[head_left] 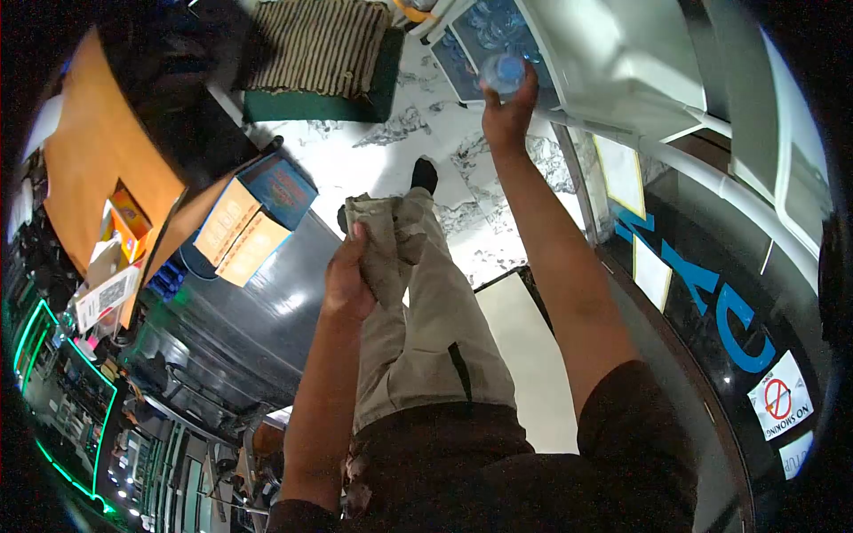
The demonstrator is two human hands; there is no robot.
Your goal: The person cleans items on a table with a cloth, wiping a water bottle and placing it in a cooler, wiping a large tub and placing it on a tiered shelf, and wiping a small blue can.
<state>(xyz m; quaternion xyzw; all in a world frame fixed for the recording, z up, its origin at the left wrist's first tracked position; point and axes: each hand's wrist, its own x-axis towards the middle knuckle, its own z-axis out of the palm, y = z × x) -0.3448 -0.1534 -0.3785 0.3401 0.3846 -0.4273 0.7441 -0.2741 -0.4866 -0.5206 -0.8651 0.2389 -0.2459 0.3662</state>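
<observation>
A clear plastic bottle with a blue cap is in my right hand, its fingers and thumb around it at the top of the view. Just beyond it, several clear bottles lie inside a white-framed cabinet. Lower and to the left, my left hand is closed on a beige cloth, which hangs in front of my beige trousers.
A striped mat lies at the top on a dark green piece. On the left are an orange-brown table and an open carton. Marble-patterned floor shows around my foot. A no-smoking sign is at the right.
</observation>
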